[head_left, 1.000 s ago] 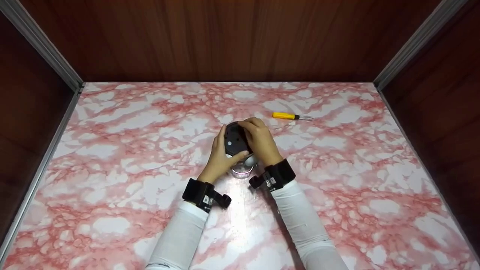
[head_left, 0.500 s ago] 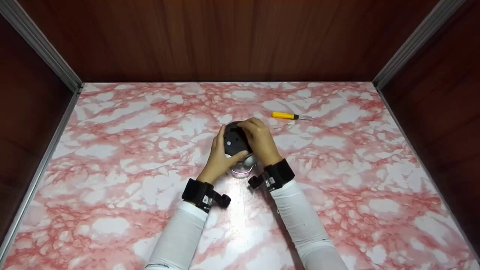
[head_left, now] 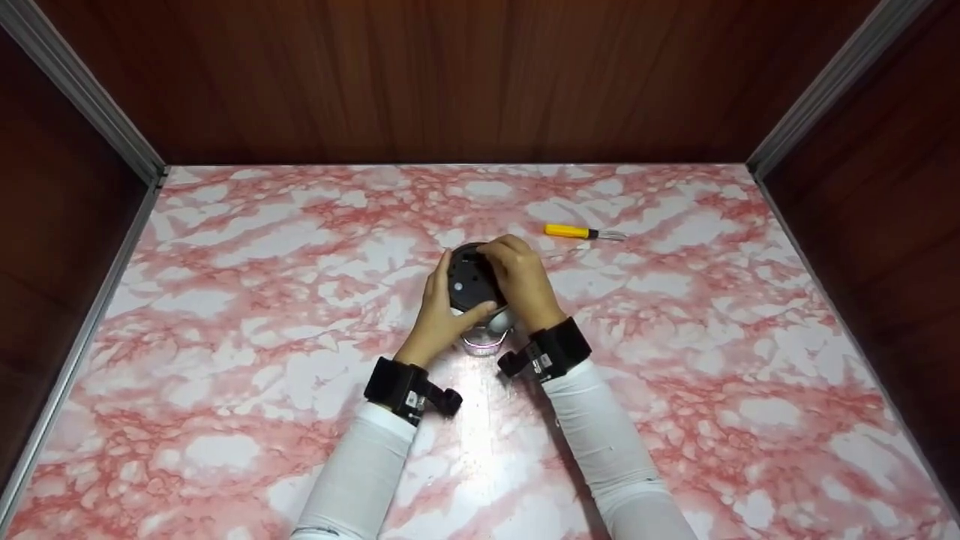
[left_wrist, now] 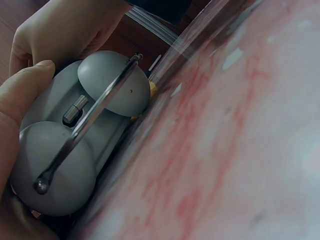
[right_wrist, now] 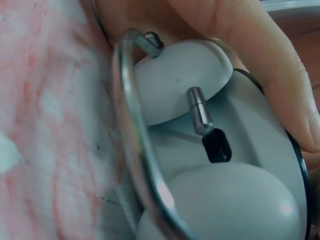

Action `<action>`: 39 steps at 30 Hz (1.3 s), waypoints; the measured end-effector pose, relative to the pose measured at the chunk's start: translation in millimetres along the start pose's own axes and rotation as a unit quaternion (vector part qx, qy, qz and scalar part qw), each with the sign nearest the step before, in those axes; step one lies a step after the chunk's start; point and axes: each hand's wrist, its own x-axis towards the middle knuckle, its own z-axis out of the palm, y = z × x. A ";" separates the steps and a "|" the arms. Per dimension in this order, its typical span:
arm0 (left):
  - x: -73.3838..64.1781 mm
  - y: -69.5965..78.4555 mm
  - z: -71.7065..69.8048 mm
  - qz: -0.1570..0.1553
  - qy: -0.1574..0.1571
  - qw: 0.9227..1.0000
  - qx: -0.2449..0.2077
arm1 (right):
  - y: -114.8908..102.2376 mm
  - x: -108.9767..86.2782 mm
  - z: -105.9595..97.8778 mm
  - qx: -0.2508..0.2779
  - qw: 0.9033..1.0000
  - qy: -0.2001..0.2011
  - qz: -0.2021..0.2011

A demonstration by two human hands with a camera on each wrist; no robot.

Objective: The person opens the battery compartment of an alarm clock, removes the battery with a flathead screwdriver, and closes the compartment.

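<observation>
A grey twin-bell alarm clock (head_left: 466, 289) is tipped so its black back faces up in the head view. My left hand (head_left: 437, 319) grips its body from the left, thumb across the near rim. My right hand (head_left: 526, 283) has curled fingers over the back's right side; its fingertips and whatever they pinch are hidden. In the left wrist view, both bells (left_wrist: 52, 170), the small hammer (left_wrist: 76, 109) and the curved metal handle (left_wrist: 97, 107) show. The right wrist view shows the handle (right_wrist: 131, 115) up close, with a dark slot beneath the hammer (right_wrist: 200, 111).
A yellow-handled tool (head_left: 568, 231) with a thin metal end lies beyond the right hand. The table (head_left: 262, 300) has a red-and-white marbled top. Dark wood panels (head_left: 450, 82) with metal corner strips enclose its back and sides.
Both hands stay nearly in place on the alarm clock. The right hand's fingers shift only slightly at its back.
</observation>
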 end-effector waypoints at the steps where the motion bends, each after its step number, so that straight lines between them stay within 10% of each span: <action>1: 0.4 0.6 0.0 0.001 0.001 1.000 0.000 | 0.0 0.4 -0.6 0.000 1.000 0.003 -0.001; 39: -1.6 -1.0 1.9 -0.003 0.010 1.000 -0.007 | 19.5 -2.7 -31.7 0.078 0.993 0.041 0.073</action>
